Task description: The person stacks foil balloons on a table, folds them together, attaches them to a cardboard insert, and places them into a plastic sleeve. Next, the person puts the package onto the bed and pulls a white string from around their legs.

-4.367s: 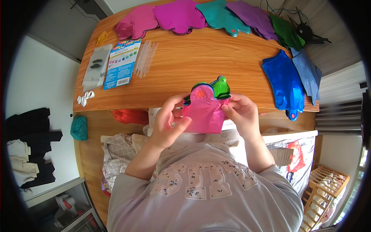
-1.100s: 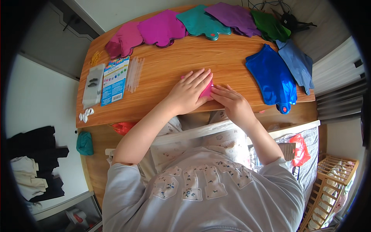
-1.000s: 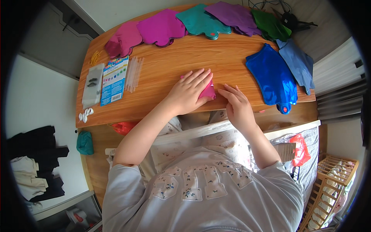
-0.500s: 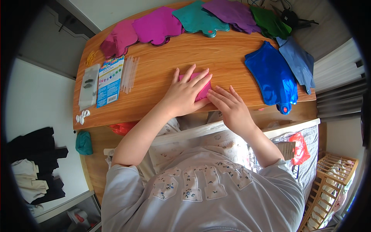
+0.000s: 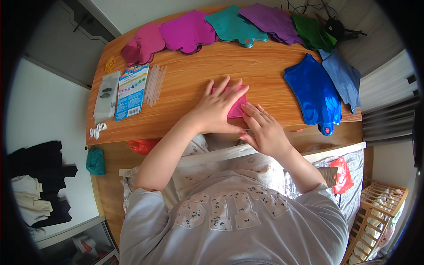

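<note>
While my left hand lies spread over the pink foil piece near the front edge of the table, my right hand touches that piece's right side, thumb apart from fingers; the blue foil shape lies farther right.

1. Before you, a wood-grained tabletop curves at its far edge toward a pale wall.
2. At your upper left stands a grey door, with a white panel below it.
3. Beneath you runs brown wood-look floor.
4. On your right, a grey curtain hangs in folds above a slatted wooden frame.
</note>
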`<state>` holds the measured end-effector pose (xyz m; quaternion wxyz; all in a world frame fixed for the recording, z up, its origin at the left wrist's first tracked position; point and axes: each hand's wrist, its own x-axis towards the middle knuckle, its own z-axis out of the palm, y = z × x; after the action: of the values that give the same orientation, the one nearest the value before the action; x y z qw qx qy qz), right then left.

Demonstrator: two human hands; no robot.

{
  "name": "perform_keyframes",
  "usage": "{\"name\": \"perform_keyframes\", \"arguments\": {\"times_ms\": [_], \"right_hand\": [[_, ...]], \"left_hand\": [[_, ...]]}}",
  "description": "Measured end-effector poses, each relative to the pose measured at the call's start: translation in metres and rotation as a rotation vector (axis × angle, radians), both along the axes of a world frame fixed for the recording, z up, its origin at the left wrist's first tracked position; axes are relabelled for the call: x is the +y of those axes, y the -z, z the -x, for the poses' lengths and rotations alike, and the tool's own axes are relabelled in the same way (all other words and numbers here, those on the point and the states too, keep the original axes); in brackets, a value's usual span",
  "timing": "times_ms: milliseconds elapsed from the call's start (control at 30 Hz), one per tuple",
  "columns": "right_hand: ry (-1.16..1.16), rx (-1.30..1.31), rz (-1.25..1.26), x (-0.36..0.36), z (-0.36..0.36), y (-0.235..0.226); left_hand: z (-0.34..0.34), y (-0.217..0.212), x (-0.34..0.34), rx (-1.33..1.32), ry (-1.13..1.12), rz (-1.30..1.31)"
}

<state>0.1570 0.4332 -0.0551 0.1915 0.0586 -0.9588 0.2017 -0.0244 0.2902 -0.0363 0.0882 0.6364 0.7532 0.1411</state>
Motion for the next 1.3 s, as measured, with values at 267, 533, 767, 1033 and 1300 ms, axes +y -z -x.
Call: {"name": "perform_keyframes", "arguments": {"times_ms": [267,533,767,1033,1300], "right_hand": [[0.022,0.023,-0.296,-0.016,0.006,-0.006],[-0.029,0.059,-0.306,-0.029,0.009,0.001],[-0.082,0.099,-0.231,-0.035,0.001,0.008],[-0.125,0.139,-0.163,-0.048,-0.001,0.007],[-0.254,0.119,0.063,-0.072,0.049,-0.046]], "left_hand": [[0.001,0.023,-0.062,-1.023,-0.503,-0.74],[-0.065,0.023,-0.104,-1.39,-0.706,-0.282],[-0.059,0.036,-0.103,-1.29,-0.724,-0.188],[-0.078,0.062,-0.098,-1.52,-0.597,-0.62],[-0.071,0.002,-0.153,-0.274,-0.412,-0.378]]}}
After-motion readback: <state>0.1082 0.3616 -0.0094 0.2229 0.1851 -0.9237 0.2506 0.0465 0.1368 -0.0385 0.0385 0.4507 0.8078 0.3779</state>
